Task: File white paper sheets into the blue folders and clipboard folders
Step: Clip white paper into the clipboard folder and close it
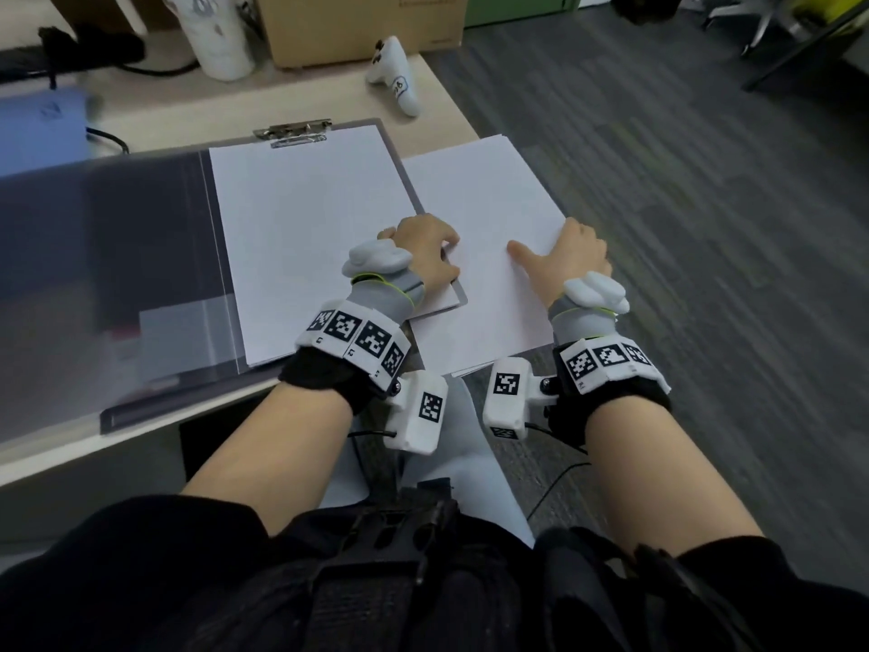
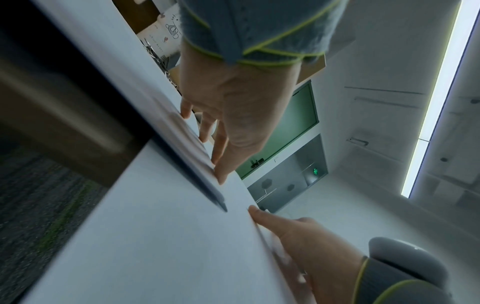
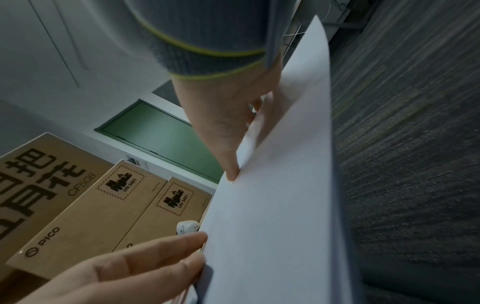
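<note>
— Grey carpet ran along the right of a pale desk, didn't it? What lay at the desk's left?

— One blue folder at the far left, blurred. Just right of it one clipboard folder lay open, its dark cover to the left, one metal clip at the far edge, and white sheets under that clip. I could not count those sheets.

— And behind it?

— One white cup, then cardboard boxes; the right wrist view showed three. One white controller lay near the desk's far right corner.

— The hands?

— The left hand rested at the clipboard's near right corner, fingers fairly straight and pressing on the paper edges there, holding nothing.

— And beside it?

— One loose paper stack, just right of the clipboard, overhanging the desk edge. The right hand gripped its right edge, thumb on top, other fingers curled beneath.
</note>
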A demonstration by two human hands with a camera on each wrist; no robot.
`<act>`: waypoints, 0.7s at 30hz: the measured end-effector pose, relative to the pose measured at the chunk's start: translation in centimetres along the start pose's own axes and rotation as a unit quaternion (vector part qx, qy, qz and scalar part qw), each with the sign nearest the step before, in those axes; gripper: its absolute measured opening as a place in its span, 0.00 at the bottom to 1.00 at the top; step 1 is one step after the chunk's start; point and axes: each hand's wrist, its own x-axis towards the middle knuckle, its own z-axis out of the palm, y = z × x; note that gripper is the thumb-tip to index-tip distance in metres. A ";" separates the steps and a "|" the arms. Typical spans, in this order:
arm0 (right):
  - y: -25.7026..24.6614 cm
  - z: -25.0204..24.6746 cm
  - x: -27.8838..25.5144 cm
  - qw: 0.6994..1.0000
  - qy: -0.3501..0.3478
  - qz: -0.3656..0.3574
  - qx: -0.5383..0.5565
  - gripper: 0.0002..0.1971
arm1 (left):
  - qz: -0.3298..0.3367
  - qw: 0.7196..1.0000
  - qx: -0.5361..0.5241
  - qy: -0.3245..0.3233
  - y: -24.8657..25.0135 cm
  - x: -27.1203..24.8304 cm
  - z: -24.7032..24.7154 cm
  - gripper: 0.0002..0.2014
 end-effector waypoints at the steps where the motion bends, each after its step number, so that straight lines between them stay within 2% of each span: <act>1: 0.1 0.0 0.0 1.000 0.005 -0.001 0.003 0.36 | 0.000 1.000 0.008 0.002 0.1 0.2 0.1 0.18; 5: 0.1 0.3 0.0 0.999 0.031 0.007 0.015 0.35 | -0.002 0.999 0.036 -0.007 0.4 0.6 0.2 0.20; 11: -0.3 -0.3 0.4 0.998 0.005 0.054 0.007 0.43 | -0.007 1.000 0.025 -0.011 0.1 0.9 0.1 0.22; 21: 0.0 0.3 0.4 0.997 0.071 0.008 0.021 0.37 | -0.009 1.000 0.013 -0.008 0.2 0.9 0.1 0.23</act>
